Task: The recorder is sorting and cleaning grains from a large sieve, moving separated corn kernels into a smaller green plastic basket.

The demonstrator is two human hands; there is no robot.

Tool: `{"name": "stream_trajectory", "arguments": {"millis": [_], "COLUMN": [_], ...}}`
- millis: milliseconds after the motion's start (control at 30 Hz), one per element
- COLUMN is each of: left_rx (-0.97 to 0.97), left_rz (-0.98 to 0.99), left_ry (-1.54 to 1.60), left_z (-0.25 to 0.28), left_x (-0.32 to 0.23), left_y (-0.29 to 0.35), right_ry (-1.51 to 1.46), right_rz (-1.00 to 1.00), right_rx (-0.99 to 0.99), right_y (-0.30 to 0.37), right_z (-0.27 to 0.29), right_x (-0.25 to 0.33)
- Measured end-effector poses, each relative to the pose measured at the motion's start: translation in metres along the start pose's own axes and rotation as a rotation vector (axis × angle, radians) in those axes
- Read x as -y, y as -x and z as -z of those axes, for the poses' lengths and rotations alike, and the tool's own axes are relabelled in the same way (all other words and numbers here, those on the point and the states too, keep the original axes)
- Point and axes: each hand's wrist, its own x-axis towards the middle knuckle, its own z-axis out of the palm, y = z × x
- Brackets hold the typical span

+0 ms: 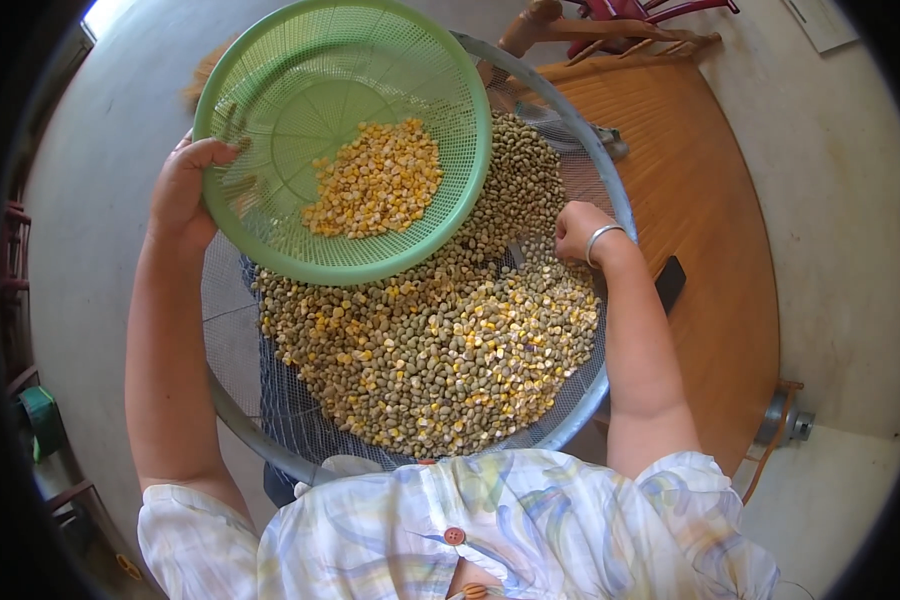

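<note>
My left hand (183,190) grips the left rim of a light green plastic colander (270,100), thumb over the edge. The colander is tilted toward me, with a small heap of yellow corn kernels (380,180) inside. Below it, a wide round mesh sieve (618,195) with a grey rim bears many greenish-brown beans (525,165), mixed with yellow and white kernel pieces in the near part. My right hand (582,232), a bangle on its wrist, is closed at the right edge of the beans. Its fingertips are hidden; a thin grey strip (515,255) lies just left of it.
A wooden table (710,200) extends to the right of the sieve, with a dark phone-like object (670,283) near my right forearm. Wooden and red chair parts (620,25) are at the far right. A metal cylinder (782,420) sits by the table's near right edge.
</note>
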Motion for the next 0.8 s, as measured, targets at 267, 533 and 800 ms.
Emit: {"name": "stream_trajectory", "arguments": {"millis": [267, 533, 800], "left_rx": [-0.034, -0.064, -0.084], "left_rz": [0.028, 0.023, 0.037], "left_ry": [-0.003, -0.023, -0.001], "left_z": [0.002, -0.001, 0.004], "left_x": [0.001, 0.001, 0.002], "left_y": [0.002, 0.001, 0.001], "right_ry": [-1.343, -0.481, -1.005], "right_rz": [0.477, 0.086, 0.277], "right_rx": [-0.128, 0.107, -0.068], "right_y": [0.031, 0.012, 0.006], "right_z": [0.026, 0.007, 0.006], "right_x": [0.028, -0.003, 0.012]}}
